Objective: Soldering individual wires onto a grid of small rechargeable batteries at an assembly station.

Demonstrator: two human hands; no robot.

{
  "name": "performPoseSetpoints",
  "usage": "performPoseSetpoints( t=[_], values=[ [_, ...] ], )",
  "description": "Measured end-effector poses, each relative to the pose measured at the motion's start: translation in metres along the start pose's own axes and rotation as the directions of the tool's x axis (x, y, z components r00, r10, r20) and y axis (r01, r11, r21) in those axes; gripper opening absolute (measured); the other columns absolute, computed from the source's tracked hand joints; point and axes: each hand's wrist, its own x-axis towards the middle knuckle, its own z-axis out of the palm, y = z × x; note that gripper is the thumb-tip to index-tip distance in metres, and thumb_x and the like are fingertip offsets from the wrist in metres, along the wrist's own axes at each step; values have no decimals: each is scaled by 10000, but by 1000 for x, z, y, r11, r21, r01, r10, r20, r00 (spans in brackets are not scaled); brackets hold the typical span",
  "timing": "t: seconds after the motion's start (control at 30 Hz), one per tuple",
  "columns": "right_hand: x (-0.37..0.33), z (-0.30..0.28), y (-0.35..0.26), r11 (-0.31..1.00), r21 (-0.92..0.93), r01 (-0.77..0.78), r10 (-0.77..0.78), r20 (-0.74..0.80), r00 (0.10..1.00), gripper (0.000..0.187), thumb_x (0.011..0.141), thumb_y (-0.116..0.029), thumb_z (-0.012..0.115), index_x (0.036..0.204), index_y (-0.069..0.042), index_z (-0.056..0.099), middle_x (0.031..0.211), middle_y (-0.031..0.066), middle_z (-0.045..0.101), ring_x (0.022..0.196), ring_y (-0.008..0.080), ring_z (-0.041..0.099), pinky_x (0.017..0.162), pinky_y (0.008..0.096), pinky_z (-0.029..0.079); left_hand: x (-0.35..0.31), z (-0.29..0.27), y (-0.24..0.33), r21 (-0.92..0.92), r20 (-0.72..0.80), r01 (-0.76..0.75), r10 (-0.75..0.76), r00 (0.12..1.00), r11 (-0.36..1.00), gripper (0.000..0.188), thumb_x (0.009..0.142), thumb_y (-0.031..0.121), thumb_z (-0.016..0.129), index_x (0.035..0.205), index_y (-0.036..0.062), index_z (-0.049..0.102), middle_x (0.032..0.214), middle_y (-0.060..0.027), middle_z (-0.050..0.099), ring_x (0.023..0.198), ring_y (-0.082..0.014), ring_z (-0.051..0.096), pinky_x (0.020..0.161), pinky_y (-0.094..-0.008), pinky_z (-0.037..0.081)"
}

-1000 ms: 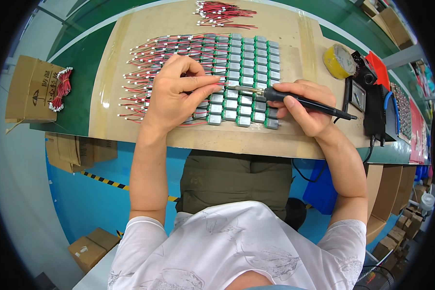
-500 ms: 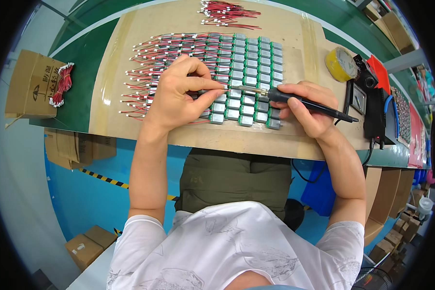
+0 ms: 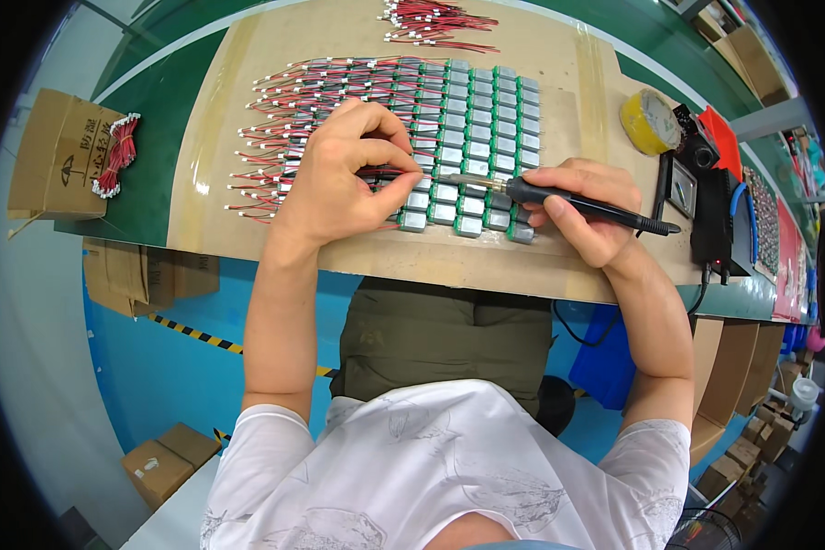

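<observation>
My left hand (image 3: 346, 179) is closed in a pinch over the grid of small silver-grey battery cells (image 3: 478, 133) with green ends. Between its thumb and forefinger is a thin red-and-black wire lead (image 3: 383, 172); the pinched end is hidden by the fingertips. My right hand (image 3: 598, 183) grips a soldering iron (image 3: 634, 219) by its black handle. Its metal tip points left, low over the cells and just right of my left fingertips. Whether the tip touches a cell I cannot tell. Red-and-black leads with white connectors (image 3: 270, 137) fan out leftward from the left-hand cells.
Loose leads (image 3: 435, 23) lie at the board's far edge. More hang on a cardboard box (image 3: 60, 156) at left. To the right are yellow tape (image 3: 649, 121), a black soldering station (image 3: 710, 234) and blue-handled pliers (image 3: 741, 215). The cardboard-covered bench edge (image 3: 467, 286) runs before my lap.
My left fingertips have drawn slightly left. The iron's tip has dropped a little toward me, and a small gap now shows between it and those fingertips.
</observation>
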Motion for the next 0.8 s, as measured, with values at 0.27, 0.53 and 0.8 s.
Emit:
performPoseSetpoints(
  t=[0.27,0.53,0.8],
  values=[
    [1,0,0,1000,-8,11,-11,14,1000,255,849,23,671,1083,60,763,754,132,742,631,168,719,593,267,557,-1,1,0,-16,-5,3,-3,1000,1000,90,683,27,812,745,42,749,840,-42,654,812,-224,597,706,-343,480],
    [1,0,0,1000,-24,5,-5,20,1000,257,845,22,672,1082,62,764,739,127,742,630,171,718,589,271,556,-1,-2,1,10,44,19,-19,999,1000,116,700,-28,802,796,30,771,874,-44,656,854,-206,602,737,-328,477],
    [1,0,0,999,-31,18,-18,15,1000,260,836,21,671,1075,63,764,738,127,740,629,174,719,591,270,556,0,-1,1,15,41,12,-13,999,1000,117,696,-31,802,792,29,769,864,-45,651,845,-208,599,734,-328,475]
  ],
)
